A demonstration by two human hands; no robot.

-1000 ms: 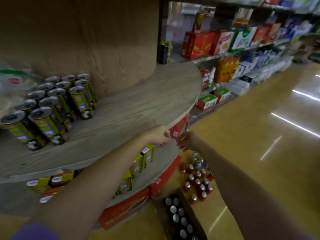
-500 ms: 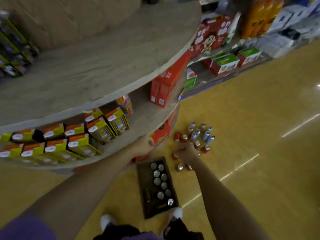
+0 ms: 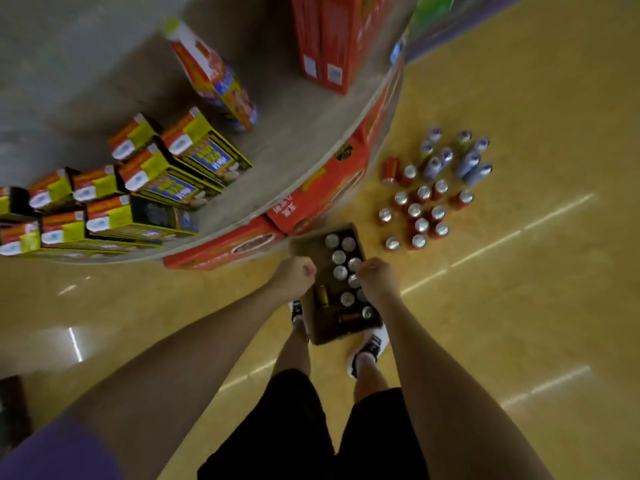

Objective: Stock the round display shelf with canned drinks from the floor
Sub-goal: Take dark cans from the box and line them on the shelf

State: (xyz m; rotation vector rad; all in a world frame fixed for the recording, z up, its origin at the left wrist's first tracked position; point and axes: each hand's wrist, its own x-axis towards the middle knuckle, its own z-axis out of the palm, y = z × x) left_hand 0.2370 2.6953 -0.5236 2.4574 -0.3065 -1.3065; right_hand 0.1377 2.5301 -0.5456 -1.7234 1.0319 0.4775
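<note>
Head view: the camera has tipped from the round wooden display shelf (image 3: 304,147) down to the floor. Both arms have dropped; left hand (image 3: 294,273) and right hand (image 3: 375,277) hover with fingers curled, holding nothing, over the brown cardboard tray of silver-topped cans (image 3: 341,271). Red cans (image 3: 417,213) stand at 2 o'clock. Judgement: pickup is next.

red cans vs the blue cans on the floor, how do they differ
The red cans look shorter and stand in the nearer cluster; the blue cans look taller and slimmer and stand in the farther one. There are clearly more red cans than blue cans. One red can at the far left seems to be tipped over; the blue cans seem upright. Both groups sit loose on the floor with silver tops.
</note>
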